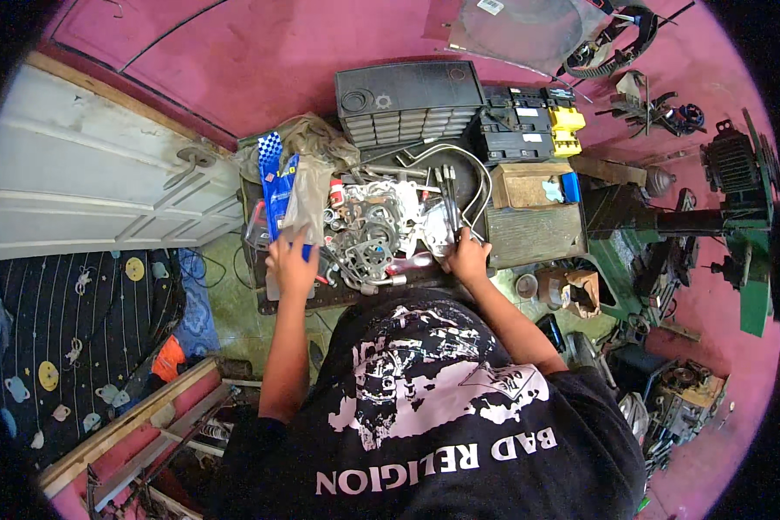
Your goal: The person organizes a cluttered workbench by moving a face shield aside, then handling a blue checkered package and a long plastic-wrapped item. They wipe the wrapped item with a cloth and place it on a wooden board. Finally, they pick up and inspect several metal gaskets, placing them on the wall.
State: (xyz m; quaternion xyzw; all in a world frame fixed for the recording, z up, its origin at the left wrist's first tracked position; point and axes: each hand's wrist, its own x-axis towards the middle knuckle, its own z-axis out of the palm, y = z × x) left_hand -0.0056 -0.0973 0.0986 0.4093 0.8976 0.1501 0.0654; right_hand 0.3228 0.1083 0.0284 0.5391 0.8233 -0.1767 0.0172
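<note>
Lettering [442, 461] on black shirt [459, 394] and blue packet [278, 192]

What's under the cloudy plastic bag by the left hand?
A blue package shows along its left edge, a red-and-white container to its right; anything beneath the bag is covered.

left grip [293, 267]: curled | right grip [470, 260]: angled inward | forearms [286, 351]: extended

There are two hands [293, 260], one cloudy plastic bag [308, 195] at the left one, one black drawer cabinet [410, 100], one printed shirt [442, 407], one white door [78, 173] and one door handle [191, 162]; the overlapping gaskets [383, 243] cannot be counted.
</note>
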